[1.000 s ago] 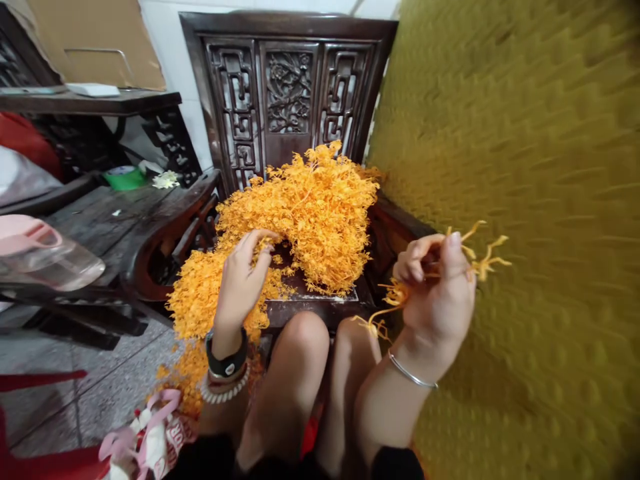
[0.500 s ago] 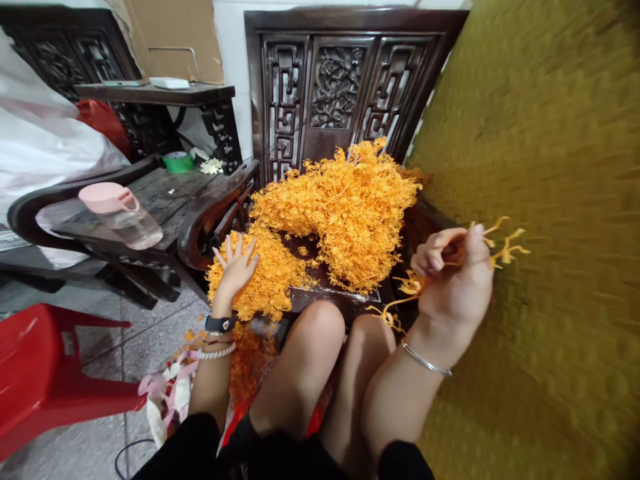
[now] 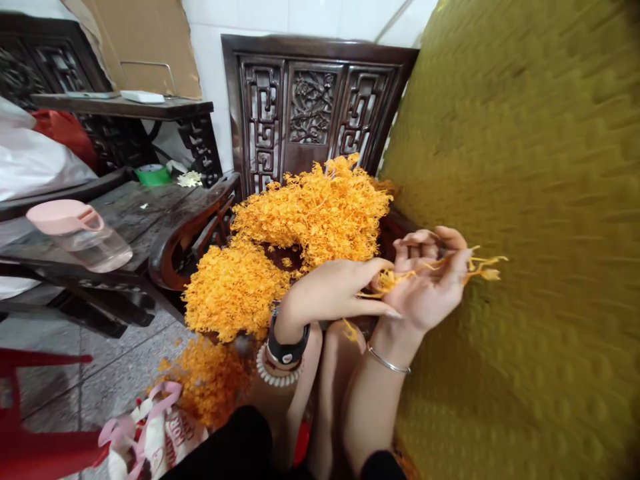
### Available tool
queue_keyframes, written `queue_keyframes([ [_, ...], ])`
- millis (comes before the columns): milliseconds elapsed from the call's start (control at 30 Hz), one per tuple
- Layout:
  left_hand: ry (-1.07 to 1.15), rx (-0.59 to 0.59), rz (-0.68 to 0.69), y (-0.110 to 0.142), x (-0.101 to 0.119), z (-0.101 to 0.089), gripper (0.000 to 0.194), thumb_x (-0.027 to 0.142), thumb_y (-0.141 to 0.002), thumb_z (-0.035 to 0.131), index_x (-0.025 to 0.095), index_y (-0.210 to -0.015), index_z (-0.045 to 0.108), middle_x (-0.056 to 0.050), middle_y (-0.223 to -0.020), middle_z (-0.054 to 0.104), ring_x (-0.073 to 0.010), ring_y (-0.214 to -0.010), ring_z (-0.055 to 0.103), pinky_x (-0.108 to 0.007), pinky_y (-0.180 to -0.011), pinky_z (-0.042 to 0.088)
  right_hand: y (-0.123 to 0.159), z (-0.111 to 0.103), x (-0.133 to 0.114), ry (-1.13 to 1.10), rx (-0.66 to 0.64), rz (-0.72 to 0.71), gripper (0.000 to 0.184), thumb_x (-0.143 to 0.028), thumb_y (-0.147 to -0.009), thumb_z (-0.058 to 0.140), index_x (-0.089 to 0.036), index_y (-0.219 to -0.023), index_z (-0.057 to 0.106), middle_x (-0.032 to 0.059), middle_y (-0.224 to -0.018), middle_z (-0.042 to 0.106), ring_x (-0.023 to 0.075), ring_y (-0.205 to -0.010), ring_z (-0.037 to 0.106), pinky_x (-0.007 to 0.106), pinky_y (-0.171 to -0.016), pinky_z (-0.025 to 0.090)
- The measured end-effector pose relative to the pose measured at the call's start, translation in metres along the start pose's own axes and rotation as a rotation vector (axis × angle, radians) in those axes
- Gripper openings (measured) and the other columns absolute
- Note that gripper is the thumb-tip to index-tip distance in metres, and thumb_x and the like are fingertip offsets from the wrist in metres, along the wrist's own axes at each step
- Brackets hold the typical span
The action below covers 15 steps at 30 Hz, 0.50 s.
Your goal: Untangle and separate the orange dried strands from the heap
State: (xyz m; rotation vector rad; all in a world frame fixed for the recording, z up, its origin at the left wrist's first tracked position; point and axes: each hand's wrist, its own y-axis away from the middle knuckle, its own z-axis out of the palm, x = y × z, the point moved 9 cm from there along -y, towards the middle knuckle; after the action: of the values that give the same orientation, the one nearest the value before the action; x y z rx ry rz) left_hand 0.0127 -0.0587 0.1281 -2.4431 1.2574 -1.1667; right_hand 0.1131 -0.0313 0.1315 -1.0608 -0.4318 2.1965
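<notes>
My right hand (image 3: pixel 430 283) is palm up beside the gold wall, with the fingers curled. Its thumb and finger pinch a thin orange branching sprig (image 3: pixel 485 267), whose forked ends stick out to the right. More of the orange strands lie across the palm. My left hand (image 3: pixel 345 288) reaches over to the right palm, thumb and fingers parted around the strands there; its fingertips are partly hidden. Behind the hands, a large heap of orange sprigs (image 3: pixel 320 213) covers the dark wooden chair seat. A smaller orange pile (image 3: pixel 233 287) lies at its left front.
Left of the chair stands a dark side table holding a pink-lidded bottle (image 3: pixel 83 237) and green tape (image 3: pixel 153 175). A textured gold surface (image 3: pixel 510 153) rises close on the right. Orange pieces (image 3: pixel 205 373), a printed bag (image 3: pixel 165 433) and a red stool (image 3: pixel 45 427) are low left.
My left hand has lifted off the smaller orange pile and crossed right to my right hand. My right hand has turned its palm further upward and shifted slightly left. The camera view has swung right.
</notes>
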Motion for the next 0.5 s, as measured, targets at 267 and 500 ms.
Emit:
queue_keyframes([
  [267, 0.273, 0.097, 0.005, -0.029, -0.010, -0.026, 0.022, 0.035, -0.086, 0.051, 0.017, -0.086, 0.062, -0.001, -0.070, 0.063, -0.0123, -0.066, 0.058, -0.026, -0.066, 0.043, -0.014, -0.030, 0.008, 0.455, -0.249, 0.201, 0.042, -0.051, -0.089, 0.037, -0.022, -0.086, 0.068, 0.0021, -0.084, 0.066, 0.0134, -0.084, 0.060, 0.029, -0.082, 0.046],
  [500, 0.754, 0.412, -0.176, -0.023, -0.065, -0.002, 0.026, 0.039, -0.085, 0.053, 0.018, -0.070, 0.049, 0.003, -0.062, 0.043, -0.0086, -0.058, 0.041, -0.022, -0.056, 0.035, 0.023, -0.009, 0.032, 0.536, -0.665, 0.538, 0.023, -0.037, -0.078, 0.064, -0.017, -0.068, 0.057, -0.0065, -0.048, 0.044, 0.0047, -0.040, 0.035, 0.020, -0.040, 0.028],
])
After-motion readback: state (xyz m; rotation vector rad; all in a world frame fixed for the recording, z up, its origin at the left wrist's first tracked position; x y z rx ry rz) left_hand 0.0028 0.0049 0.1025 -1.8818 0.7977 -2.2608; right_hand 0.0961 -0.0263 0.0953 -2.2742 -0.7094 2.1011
